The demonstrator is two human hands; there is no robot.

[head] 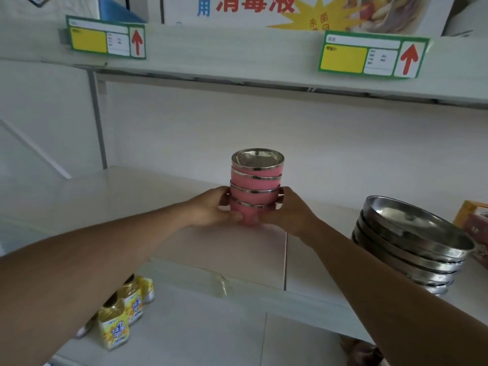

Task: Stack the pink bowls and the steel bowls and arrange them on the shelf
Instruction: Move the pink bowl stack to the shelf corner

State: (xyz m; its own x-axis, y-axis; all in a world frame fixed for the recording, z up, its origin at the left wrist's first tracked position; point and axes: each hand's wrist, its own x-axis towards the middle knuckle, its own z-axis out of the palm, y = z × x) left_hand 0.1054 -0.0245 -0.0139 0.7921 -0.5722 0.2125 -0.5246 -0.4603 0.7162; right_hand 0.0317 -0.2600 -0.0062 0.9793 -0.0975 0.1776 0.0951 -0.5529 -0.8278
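Observation:
A stack of several pink bowls (255, 180) with steel rims and steel insides stands upright over the middle of the white shelf (132, 196). My left hand (211, 207) grips the lowest bowl from the left, and my right hand (286, 212) grips it from the right. Whether the stack's base touches the shelf is hidden by my fingers. A stack of several steel bowls (412, 241) sits tilted at the shelf's right front.
An upper shelf (237, 48) with two green-and-yellow price tags hangs overhead, boxes on it. An orange packet (472, 220) lies right of the steel bowls. Yellow oil bottles (121, 313) stand on the shelf below at left.

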